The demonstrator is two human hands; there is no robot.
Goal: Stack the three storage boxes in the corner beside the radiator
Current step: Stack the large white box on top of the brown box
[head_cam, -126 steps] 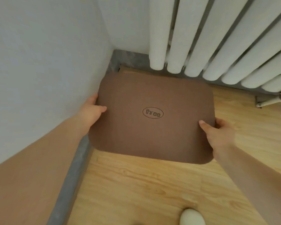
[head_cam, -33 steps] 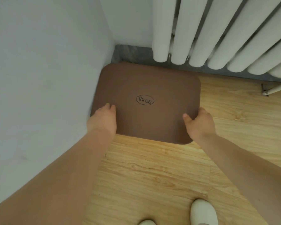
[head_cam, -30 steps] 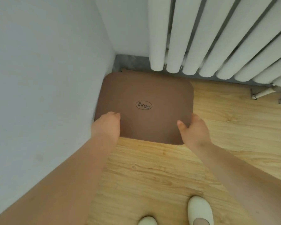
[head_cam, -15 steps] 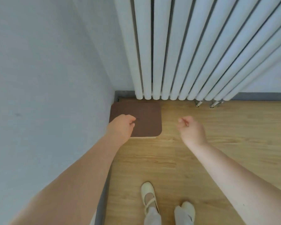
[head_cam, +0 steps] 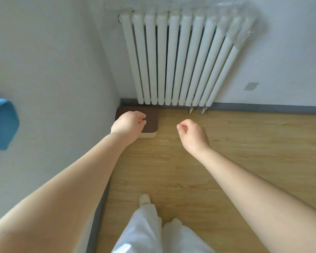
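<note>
A storage box point(head_cam: 150, 123) with a brown lid and a cream body sits on the floor in the corner, against the left wall and below the white radiator point(head_cam: 173, 57). Only this one box shows. My left hand point(head_cam: 129, 124) hovers above it, covering the lid's left part, fingers loosely curled and holding nothing. My right hand point(head_cam: 192, 135) hangs over bare floor to the box's right, fingers also curled in, empty.
Wooden floor point(head_cam: 226, 152) stretches to the right. A grey skirting board point(head_cam: 263, 107) runs along the back wall. My white trousers point(head_cam: 153, 232) and pale shoes are at the bottom. Something blue point(head_cam: 2, 125) shows at the left edge.
Both hands let go of the box, which stays in the corner. The view rose and pulled back, so the box looks smaller and the whole radiator shows.
</note>
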